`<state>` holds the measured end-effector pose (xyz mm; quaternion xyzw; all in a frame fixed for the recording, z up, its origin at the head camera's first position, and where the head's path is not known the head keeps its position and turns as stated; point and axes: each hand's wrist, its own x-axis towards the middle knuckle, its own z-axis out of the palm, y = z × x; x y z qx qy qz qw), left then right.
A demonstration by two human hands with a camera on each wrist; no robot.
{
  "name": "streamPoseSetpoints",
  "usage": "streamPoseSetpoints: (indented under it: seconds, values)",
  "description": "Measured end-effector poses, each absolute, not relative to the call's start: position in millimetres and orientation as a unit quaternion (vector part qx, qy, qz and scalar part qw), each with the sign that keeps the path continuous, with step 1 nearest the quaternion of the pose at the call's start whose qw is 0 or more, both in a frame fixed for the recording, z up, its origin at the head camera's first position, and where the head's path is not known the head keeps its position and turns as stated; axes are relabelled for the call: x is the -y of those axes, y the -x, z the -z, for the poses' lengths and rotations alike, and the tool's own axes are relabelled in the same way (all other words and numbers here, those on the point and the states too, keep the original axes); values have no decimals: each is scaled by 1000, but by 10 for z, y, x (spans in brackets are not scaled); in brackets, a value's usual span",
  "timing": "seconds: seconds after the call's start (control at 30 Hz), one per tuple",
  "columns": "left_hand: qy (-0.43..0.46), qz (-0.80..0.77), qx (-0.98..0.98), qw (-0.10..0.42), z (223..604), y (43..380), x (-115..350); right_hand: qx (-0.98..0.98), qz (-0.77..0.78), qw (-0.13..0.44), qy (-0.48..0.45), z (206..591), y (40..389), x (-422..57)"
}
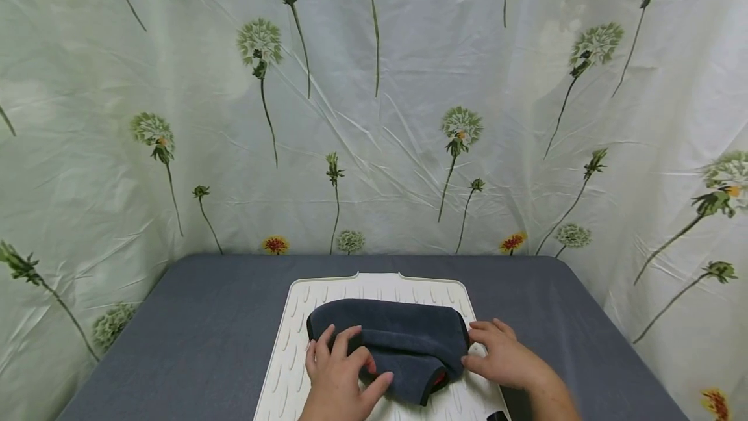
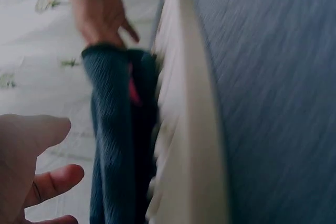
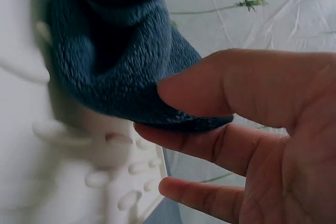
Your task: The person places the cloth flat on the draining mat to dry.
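Observation:
A dark blue towel [image 1: 403, 330] with black edging lies loosely folded on a white ridged tray [image 1: 283, 356]. Its red underside shows at a turned-up front corner. My right hand [image 1: 505, 356] pinches the towel's right edge; in the right wrist view the thumb [image 3: 194, 90] lies on top of the fabric and a finger [image 3: 184, 142] beneath it. Over the towel's left front part is my left hand [image 1: 339, 375], its fingers spread and bent a little. In the left wrist view those fingers [image 2: 58, 182] stand apart from the cloth, with nothing between them and the thumb.
The tray stands on a table with a dark grey-blue cover [image 1: 216, 330]. A small black object [image 1: 497, 416] shows at the bottom edge of the head view, by the tray's right side. Behind the table hangs a pale curtain [image 1: 397, 148] printed with dandelions.

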<state>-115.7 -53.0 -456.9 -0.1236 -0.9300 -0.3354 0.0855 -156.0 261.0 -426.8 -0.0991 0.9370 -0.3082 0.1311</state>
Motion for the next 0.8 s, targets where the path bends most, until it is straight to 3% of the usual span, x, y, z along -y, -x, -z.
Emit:
streamPoseSetpoints:
  seconds: [0.43,0.8]
  values:
    - [99,234,966,54,4629,1039,257,-941,298,108,121,4234,1499,-2443]
    - [108,193,974,60,4601,1001,91,-946,278,94,139,4269,1490,-2372]
